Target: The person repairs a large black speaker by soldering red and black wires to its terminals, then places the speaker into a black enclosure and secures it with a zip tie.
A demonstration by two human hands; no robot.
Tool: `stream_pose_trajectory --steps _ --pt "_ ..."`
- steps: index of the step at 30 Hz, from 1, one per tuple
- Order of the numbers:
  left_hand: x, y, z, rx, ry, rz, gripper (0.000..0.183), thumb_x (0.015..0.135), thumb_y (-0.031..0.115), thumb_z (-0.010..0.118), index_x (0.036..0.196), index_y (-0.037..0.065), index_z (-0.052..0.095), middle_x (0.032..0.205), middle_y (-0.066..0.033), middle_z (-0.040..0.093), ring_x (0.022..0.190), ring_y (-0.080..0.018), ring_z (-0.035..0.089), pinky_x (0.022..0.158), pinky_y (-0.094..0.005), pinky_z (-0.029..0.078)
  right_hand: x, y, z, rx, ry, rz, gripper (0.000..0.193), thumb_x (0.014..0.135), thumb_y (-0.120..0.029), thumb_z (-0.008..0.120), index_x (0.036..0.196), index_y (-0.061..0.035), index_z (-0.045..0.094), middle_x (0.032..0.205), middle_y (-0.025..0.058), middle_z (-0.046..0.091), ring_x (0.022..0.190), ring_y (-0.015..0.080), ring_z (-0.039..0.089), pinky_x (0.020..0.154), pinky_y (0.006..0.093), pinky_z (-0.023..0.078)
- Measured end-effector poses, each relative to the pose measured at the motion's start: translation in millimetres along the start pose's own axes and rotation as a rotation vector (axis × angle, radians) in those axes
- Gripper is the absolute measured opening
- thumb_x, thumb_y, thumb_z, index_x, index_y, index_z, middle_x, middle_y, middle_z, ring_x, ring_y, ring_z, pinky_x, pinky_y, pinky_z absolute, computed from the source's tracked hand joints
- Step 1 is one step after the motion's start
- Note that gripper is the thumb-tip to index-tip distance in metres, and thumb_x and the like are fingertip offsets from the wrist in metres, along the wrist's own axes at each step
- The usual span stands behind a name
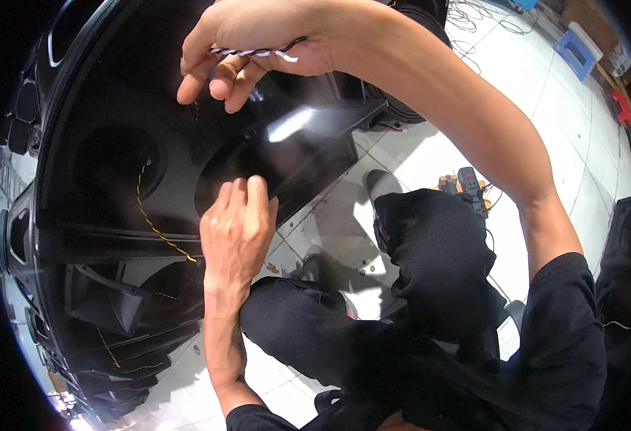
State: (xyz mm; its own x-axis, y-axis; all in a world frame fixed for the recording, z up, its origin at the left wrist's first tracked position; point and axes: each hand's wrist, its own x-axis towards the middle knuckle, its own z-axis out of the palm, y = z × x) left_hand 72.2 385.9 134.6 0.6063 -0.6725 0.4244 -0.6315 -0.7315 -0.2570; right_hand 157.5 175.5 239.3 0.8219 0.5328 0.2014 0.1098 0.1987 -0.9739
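A: Where's the wire [258, 52]?
B: Twisted black-white pair, pinched in right hand [247, 43], up over the cabinet [114, 237], prob. to keep it taut.
A: Left hand [235, 233]?
B: Fingers flat on the panel [287, 154], holding nothing, looks like bracing it. Yellow wire [154, 228] runs inside. Drill [471, 188] on floor [416, 154], by knee.

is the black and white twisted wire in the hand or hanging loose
In the hand: the right hand grips the twisted wire between thumb and fingers, above the black cabinet.

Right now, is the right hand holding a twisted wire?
Yes, the right hand grips a black-and-white twisted wire against its fingers.
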Motion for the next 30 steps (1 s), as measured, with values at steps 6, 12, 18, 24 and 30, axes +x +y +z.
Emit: stream_pose_trajectory --steps 6,12,18,24,30 --pt "-14.6 -18.9 23.1 0.002 0.110 0.105 0.040 0.066 0.008 0.079 0.101 0.000 0.063 0.090 -0.0105 0.062 0.077 -0.0242 0.063 0.067 -0.0345 0.054 -1.7 -1.0 6.3 -0.144 0.008 -0.011 0.026 0.094 -0.007 0.055 0.098 0.0154 0.068 0.094 0.0211 0.074 0.065 0.0179 0.069 0.068 0.0313 0.064" --pt "-32.0 -35.7 30.9 -0.107 0.118 -0.062 0.050 0.065 0.007 0.081 0.111 0.001 0.062 0.098 -0.0101 0.066 0.087 -0.0255 0.067 0.073 -0.0350 0.055 -19.1 -12.5 6.8 -0.200 0.020 0.109 0.028 0.093 -0.018 0.067 0.099 0.0097 0.072 0.090 0.0188 0.075 0.054 0.0139 0.067 0.051 0.0256 0.059" --pt "-33.7 -37.4 32.5 -0.139 0.092 -0.102 0.058 0.062 0.008 0.083 0.116 0.002 0.061 0.102 -0.0099 0.067 0.090 -0.0259 0.067 0.075 -0.0352 0.056 -21.0 -6.8 -7.7 -0.244 0.011 0.059 0.030 0.096 -0.018 0.063 0.108 0.0079 0.072 0.088 0.0197 0.075 0.057 0.0151 0.070 0.054 0.0278 0.061" --pt "-23.5 -24.5 1.8 -0.276 -0.012 -0.184 0.056 0.073 0.011 0.083 0.123 0.002 0.060 0.116 -0.0164 0.068 0.105 -0.0333 0.066 0.090 -0.0417 0.054 -16.5 -16.3 -3.6 -0.230 -0.045 0.060 0.030 0.096 -0.014 0.060 0.111 0.0099 0.071 0.091 0.0205 0.075 0.061 0.0161 0.073 0.052 0.0289 0.062" --pt "-10.6 -55.0 -47.5 -0.750 0.352 -0.209 0.042 0.082 0.010 0.080 0.121 0.002 0.066 0.128 -0.0173 0.066 0.118 -0.0291 0.063 0.100 -0.0386 0.050 -9.9 -20.8 23.5 -0.348 -0.249 0.120 0.032 0.095 -0.012 0.062 0.114 0.0135 0.068 0.087 0.0198 0.075 0.051 0.0156 0.069 0.045 0.0257 0.059"
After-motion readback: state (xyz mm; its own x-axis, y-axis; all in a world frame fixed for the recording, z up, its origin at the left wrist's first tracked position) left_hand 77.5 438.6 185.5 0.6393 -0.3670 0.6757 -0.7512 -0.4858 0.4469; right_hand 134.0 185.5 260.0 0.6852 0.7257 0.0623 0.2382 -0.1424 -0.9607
